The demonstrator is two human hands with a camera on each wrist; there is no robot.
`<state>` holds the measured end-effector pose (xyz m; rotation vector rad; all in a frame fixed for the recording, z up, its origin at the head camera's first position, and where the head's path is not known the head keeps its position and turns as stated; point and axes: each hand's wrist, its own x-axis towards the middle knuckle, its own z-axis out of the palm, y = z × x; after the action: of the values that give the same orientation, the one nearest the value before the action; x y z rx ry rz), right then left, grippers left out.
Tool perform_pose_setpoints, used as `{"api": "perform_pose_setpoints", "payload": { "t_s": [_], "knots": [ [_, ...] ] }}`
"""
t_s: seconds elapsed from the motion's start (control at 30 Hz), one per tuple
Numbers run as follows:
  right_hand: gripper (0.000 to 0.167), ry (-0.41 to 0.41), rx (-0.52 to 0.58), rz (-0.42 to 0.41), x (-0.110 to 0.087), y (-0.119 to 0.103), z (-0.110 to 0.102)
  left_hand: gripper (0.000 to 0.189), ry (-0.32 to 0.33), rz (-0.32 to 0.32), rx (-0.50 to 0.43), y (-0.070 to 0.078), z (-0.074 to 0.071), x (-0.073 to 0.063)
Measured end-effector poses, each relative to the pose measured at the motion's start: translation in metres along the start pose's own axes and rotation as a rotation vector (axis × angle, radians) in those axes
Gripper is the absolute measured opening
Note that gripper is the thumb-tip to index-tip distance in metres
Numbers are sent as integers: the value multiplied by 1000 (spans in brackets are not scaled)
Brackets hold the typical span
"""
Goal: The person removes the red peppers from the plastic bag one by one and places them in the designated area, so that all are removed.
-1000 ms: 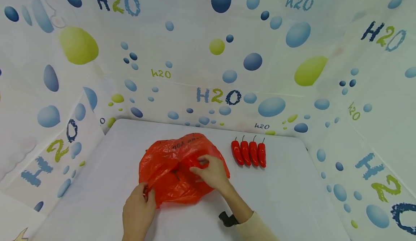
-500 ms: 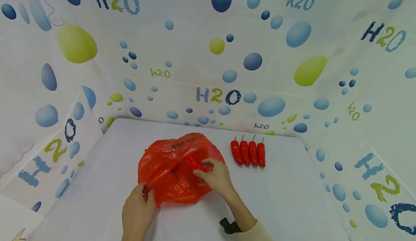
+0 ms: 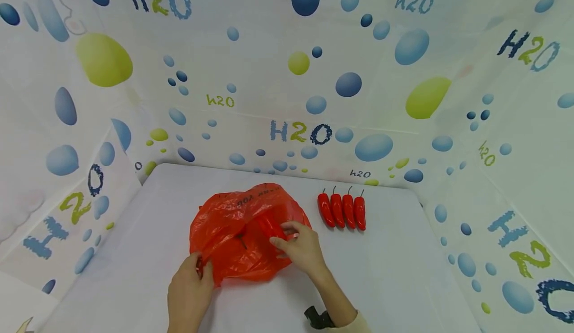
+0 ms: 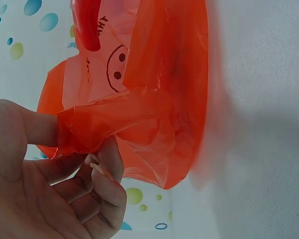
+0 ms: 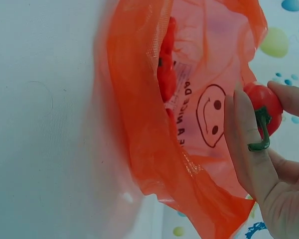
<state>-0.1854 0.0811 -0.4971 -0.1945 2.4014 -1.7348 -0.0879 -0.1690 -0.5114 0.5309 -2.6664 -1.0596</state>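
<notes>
The left hand (image 3: 190, 288) pinches the edge of a thin red bag (image 3: 215, 223), with its thumb and fingers squeezed together on the plastic. The right hand (image 3: 307, 250) grips a red pepper (image 5: 259, 94) near its green stem (image 5: 265, 129). Its fingers are curled on both sides, with the pepper between them. The pepper is at the bag's open top. Four more red peppers (image 3: 348, 212) lie side by side on the white table (image 3: 403, 253), to the right of the bag.
</notes>
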Motion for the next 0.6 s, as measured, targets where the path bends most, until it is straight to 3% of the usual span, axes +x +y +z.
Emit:
{"api": "perform_pose_setpoints", "payload": {
  "t_s": [0.6],
  "knots": [
    [51, 14, 30, -6, -14, -2, -11, 23, 4, -1, -8, 0, -1, 0]
  ]
}}
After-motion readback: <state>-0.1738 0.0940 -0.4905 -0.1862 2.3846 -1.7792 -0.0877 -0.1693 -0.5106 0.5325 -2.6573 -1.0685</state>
